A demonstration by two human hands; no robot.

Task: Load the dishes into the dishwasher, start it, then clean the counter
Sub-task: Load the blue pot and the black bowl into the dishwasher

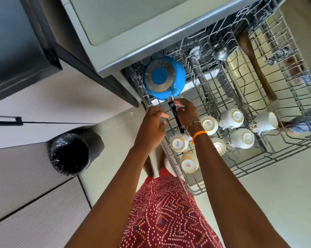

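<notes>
She's bent over the pulled-out dishwasher rack (249,158), a blue pan (164,77) lying upside down at its far left corner. Her right hand (186,113) curls around the pan's black handle (176,117); her left hand (153,124) hovers just beside it, fingers loose, holding nothing. White cups (230,118) sit upturned nearer right. A black bin (74,151) stands left.

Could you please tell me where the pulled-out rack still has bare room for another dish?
Bare tines lie between the blue pan and the wooden spoon, beyond the cups. The near edge is crowded with upturned cups beside the right hand.
</notes>
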